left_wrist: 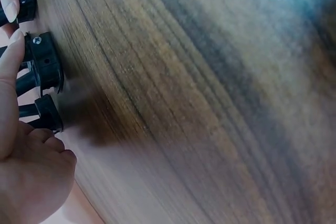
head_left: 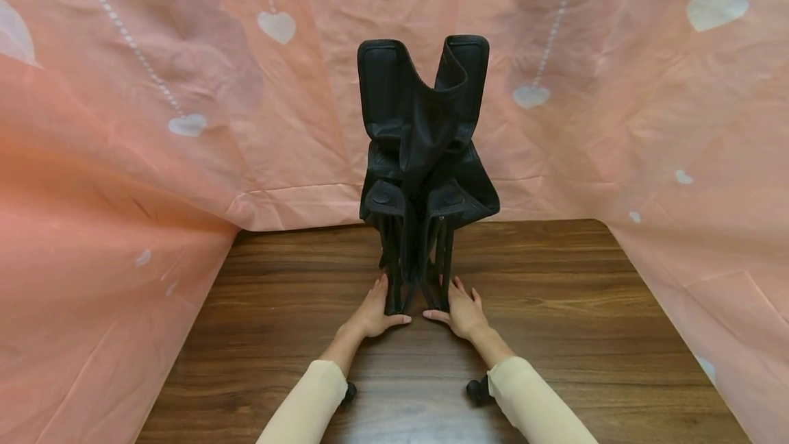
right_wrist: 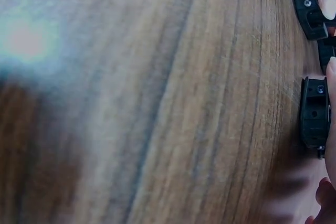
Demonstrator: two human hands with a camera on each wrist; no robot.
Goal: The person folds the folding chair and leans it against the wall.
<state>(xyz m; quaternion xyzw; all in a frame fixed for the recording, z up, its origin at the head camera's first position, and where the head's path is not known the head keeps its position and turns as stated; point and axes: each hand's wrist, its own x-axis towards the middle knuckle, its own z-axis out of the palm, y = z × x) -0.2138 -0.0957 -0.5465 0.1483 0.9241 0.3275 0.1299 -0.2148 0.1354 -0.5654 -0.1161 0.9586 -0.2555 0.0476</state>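
Observation:
A black folding camp chair (head_left: 425, 115), partly folded, stands upright on the wooden surface (head_left: 555, 334), its fabric bunched above narrow dark legs. My left hand (head_left: 372, 312) holds the bottom of the legs on the left, thumb at the front and fingers round the outer side. On the right, my right hand (head_left: 465, 312) mirrors this, its thumb pointing inward. The two thumb tips are a small gap apart. Black plastic feet (left_wrist: 50, 66) show beside the thumb in the left wrist view. A similar foot (right_wrist: 314, 114) lies by the right thumb in the right wrist view.
Pink cloth with white hearts (head_left: 296, 108) hangs behind and along both sides of the wooden surface. Small dark devices (head_left: 479, 391) sit under the cream sleeves (head_left: 536, 403) at the wrists.

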